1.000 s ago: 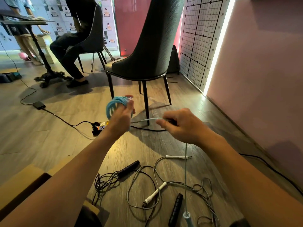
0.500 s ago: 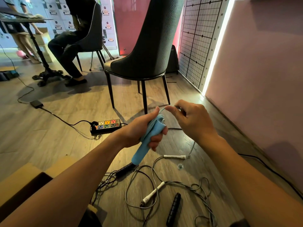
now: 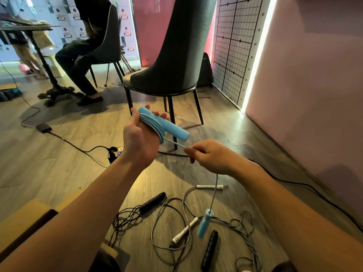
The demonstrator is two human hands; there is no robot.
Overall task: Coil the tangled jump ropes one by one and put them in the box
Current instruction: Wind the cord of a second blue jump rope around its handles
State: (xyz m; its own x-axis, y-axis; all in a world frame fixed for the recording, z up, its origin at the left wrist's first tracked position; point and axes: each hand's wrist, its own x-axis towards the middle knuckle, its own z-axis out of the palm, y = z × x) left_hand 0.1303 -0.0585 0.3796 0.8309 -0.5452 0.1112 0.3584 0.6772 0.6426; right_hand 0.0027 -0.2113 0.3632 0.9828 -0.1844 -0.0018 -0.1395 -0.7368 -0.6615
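Left hand (image 3: 140,142): raised at centre, fingers curled round one blue handle (image 3: 169,125) of the blue jump rope (image 3: 151,124). Several turns of the rope lie coiled across the palm, against the handle.

Right hand (image 3: 212,157): nearer and to the right, thumb and forefinger pinching the free length, which runs taut from the coil. Below this hand the rope drops straight to the second blue handle (image 3: 203,225), blurred, hanging over the floor tangle. Contact with the floor: cannot tell.

Grey chair (image 3: 176,55): far centre, back toward the camera, on the wooden floor (image 3: 59,163).

Cardboard box (image 3: 25,214): near left, open, partly hidden by the left forearm. Contents not visible.

Grey rope (image 3: 157,222): loose loops on the near floor. One white handle (image 3: 210,186) at the far right of the tangle, the other white handle (image 3: 184,231) near centre.

Black rope (image 3: 125,218): bunched to the left of the grey. One black handle (image 3: 152,202) on its far side, the other black handle (image 3: 209,250) just right of the hanging blue one.

Power strip (image 3: 117,152): on the floor behind the left wrist, mostly hidden.
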